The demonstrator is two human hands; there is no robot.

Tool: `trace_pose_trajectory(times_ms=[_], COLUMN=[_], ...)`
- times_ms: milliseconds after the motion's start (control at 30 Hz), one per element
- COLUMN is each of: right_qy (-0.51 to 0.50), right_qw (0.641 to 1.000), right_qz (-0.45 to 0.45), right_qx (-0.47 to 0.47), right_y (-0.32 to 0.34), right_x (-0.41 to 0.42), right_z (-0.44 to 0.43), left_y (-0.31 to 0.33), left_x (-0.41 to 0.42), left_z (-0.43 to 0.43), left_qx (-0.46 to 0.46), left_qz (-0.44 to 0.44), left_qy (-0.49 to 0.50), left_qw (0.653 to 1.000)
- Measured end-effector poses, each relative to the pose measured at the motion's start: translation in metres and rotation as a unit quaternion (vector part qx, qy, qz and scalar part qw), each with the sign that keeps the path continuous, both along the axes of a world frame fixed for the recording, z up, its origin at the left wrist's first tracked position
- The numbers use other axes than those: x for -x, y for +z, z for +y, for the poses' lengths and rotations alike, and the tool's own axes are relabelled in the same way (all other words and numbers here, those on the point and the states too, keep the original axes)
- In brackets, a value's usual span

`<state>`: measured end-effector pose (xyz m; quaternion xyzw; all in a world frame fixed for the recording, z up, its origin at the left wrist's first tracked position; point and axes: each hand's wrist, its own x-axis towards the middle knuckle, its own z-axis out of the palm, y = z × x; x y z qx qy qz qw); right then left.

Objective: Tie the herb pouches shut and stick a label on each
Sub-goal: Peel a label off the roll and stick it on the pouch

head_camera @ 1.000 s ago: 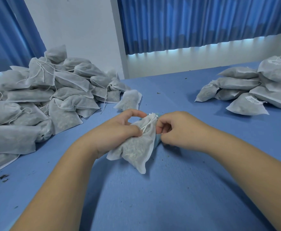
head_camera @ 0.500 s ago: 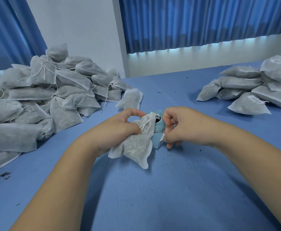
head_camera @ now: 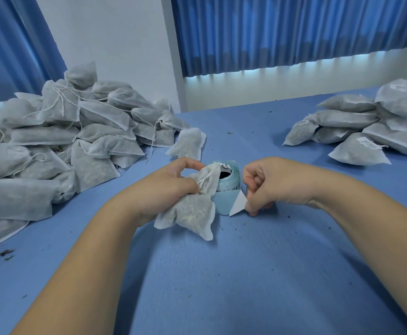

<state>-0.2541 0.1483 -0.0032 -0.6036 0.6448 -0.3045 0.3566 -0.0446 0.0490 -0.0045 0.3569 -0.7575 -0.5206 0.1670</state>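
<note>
Blue cloth-covered table surface [head_camera: 246, 274]: matte, flecked with dark herb crumbs.

Large heap of white non-woven fabric pouches [head_camera: 52, 141]: along the left edge, loosely stacked, thin white cords trailing. One pouch lies apart at the heap's inner foot.

Smaller pile of white pouches bearing white printed labels [head_camera: 357, 131]: towards the far right corner, stacked flat.

Left hand [head_camera: 168, 187]: forearm enters from the near edge, fingers curled, thumb and forefinger arched over the gathered neck. It grips the soft, herb-filled white pouch [head_camera: 192, 213] mid-surface; the pouch body hangs below the palm, bottom corners resting on the cloth.

Right hand [head_camera: 277, 184]: knuckles up, fingers curled under, thumb and fingertip pinching a white triangular label corner [head_camera: 237, 205].

Pale blue cylindrical label roll [head_camera: 229, 177]: upright between the hands, touching the pouch neck, dark core showing; its pale blue strip runs forward to the pinched corner.

White drawstring [head_camera: 207, 177]: crosses the puckered neck. Whether knotted cannot be told.
</note>
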Motion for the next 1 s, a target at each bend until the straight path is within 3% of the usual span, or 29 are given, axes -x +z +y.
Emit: trace_pose_trajectory(times_ms=[367,633,833,1000], right_qy=[0.021,0.056,0.009,-0.009], right_qw=[0.998,0.993,0.987,0.946], right_qz=[0.033,-0.037,-0.146,-0.242], right_qx=[-0.055,-0.093,0.06,0.217], right_y=[0.003,0.014,0.018,0.027], right_x=[0.014,0.027,0.02,-0.002], right_z=[0.003,0.012,0.008,0.01], left_y=[0.002,0.007,0.018,0.024], left_x=[-0.006,-0.011,-0.015,-0.004], left_z=[-0.003,-0.003,-0.001,0.014], left_qx=[0.005,0.01,0.029,-0.097], left_qz=[-0.007,-0.012,0.085,0.175], left_qy=[0.028,0.031,0.074,0.001], left_qw=[1.0,0.999,0.993,0.98])
